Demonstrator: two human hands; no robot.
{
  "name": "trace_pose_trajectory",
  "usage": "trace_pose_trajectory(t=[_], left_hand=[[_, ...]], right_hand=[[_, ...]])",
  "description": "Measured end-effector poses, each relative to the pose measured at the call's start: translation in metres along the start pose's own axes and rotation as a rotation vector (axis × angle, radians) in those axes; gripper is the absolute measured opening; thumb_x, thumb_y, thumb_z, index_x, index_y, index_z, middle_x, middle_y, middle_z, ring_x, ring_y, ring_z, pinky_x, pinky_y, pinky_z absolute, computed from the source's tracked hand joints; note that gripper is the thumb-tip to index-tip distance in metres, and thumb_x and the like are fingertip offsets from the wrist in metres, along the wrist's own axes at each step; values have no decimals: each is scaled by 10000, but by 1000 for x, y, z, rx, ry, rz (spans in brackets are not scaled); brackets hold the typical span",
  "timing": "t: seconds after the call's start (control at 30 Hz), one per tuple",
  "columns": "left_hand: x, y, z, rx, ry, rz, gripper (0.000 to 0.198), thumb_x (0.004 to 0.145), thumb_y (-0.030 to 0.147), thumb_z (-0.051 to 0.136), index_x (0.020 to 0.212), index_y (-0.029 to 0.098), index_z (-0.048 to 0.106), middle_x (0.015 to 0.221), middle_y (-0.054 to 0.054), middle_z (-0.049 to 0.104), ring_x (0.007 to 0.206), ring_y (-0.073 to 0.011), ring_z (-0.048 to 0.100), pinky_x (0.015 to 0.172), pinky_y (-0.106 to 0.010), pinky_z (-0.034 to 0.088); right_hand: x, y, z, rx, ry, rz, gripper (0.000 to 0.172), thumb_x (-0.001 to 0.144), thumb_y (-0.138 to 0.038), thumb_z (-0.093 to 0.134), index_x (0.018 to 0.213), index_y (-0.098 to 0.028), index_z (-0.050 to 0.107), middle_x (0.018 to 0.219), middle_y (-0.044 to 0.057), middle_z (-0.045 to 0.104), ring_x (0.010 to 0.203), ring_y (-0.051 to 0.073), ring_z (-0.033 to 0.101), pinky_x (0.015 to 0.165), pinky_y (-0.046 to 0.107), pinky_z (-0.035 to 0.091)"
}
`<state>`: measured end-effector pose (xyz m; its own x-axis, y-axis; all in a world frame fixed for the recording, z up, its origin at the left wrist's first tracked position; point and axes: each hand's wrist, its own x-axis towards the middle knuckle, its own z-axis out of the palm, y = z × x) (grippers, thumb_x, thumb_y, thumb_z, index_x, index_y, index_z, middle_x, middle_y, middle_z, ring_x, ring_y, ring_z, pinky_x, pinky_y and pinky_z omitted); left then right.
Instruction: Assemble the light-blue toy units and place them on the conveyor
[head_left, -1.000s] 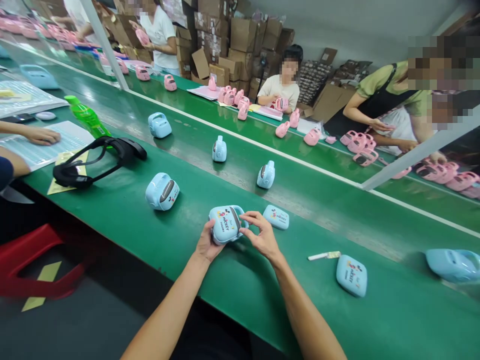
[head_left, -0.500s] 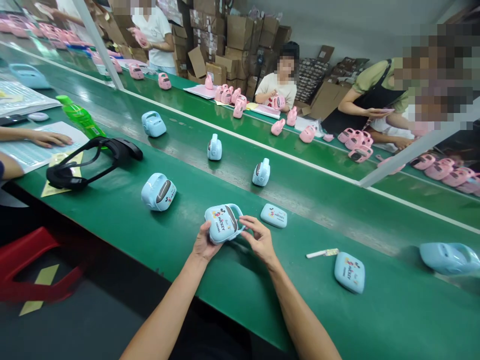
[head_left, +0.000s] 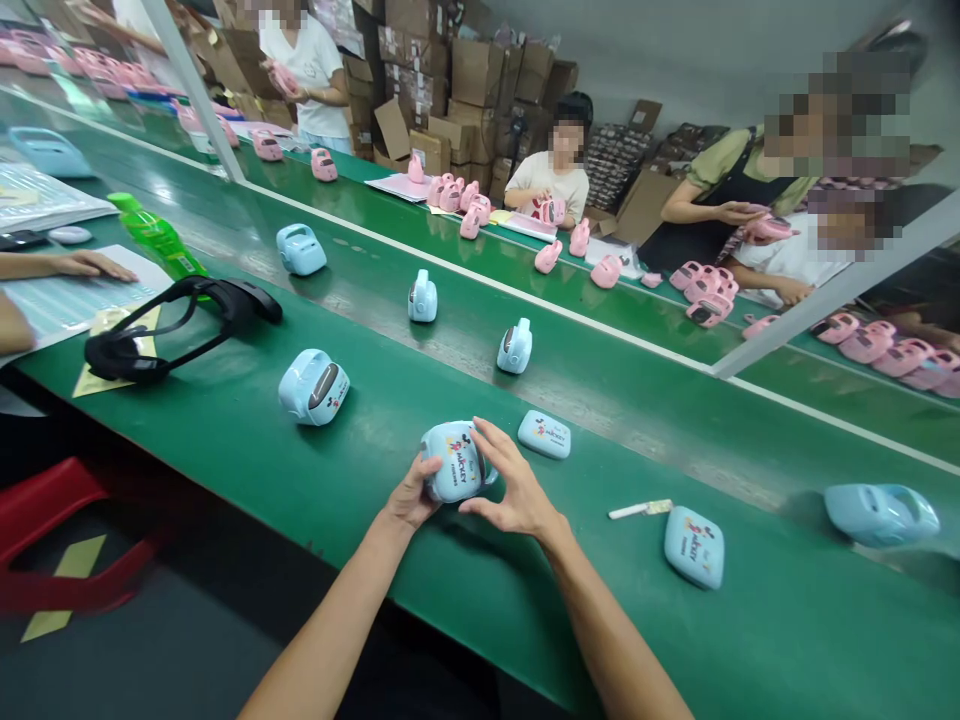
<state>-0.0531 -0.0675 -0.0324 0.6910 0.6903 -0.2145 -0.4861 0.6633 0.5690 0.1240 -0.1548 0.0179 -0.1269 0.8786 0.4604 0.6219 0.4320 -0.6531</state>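
A light blue case (head_left: 454, 462) printed with "Mickey" is held above the green table (head_left: 375, 455). My left hand (head_left: 414, 492) grips its left and lower side. My right hand (head_left: 514, 482) is at its right side with thumb and fingers spread apart, the fingertips over the case's dark window and handle. Just beyond lies a flat blue printed cover (head_left: 544, 434). Another such cover (head_left: 694, 547) is to the right, beside a small white stick (head_left: 640, 509). To the left stands a blue case with a dark window (head_left: 314, 388).
Several blue cases (head_left: 514, 347) stand on the strip beyond the table. A black headset (head_left: 184, 325) and a green bottle (head_left: 159, 236) are at the left, near another person's hand (head_left: 94, 265). Across the line, people handle pink cases. A red stool (head_left: 52, 500) is at lower left.
The case has turned in my left hand and its handle has swung behind my right fingers. My right hand has opened wider and moved over the case's right side.
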Motion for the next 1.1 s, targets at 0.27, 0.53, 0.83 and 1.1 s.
trace_pose_trajectory(t=[0.27,0.53,0.83,1.1], left_hand=[[-6,-1,9,60,-1,35,494,717,298,850,1179,207,698,1086,-78,762,934,-263,720,798,-331,571],[-7,-2,16,63,43,57,622,661,249,896,1235,211,659,1168,-94,742,1002,-257,710,910,-362,553],[-8,-5,12,59,28,84,670,626,299,938,1227,211,657,1104,-84,757,1031,-272,707,910,-356,546],[-7,-4,15,42,4,79,798,682,255,887,1409,232,558,963,-50,783,791,-228,731,728,-298,562]], right_hand=[[20,-1,-10,-31,-232,-98,978,736,-543,848,1557,-250,407,1636,199,329,1506,381,341,1199,582,347],[24,-3,-18,-33,-247,-124,1021,680,-436,906,1552,-257,405,1535,191,489,1419,375,472,1164,569,406],[29,-18,-28,-172,-293,-60,1048,632,-371,938,1543,-276,428,1481,195,515,1339,388,521,1091,585,472],[29,-18,-18,-119,-256,-36,1007,600,-345,949,1496,-297,491,1470,171,531,1324,381,537,1074,571,486]])
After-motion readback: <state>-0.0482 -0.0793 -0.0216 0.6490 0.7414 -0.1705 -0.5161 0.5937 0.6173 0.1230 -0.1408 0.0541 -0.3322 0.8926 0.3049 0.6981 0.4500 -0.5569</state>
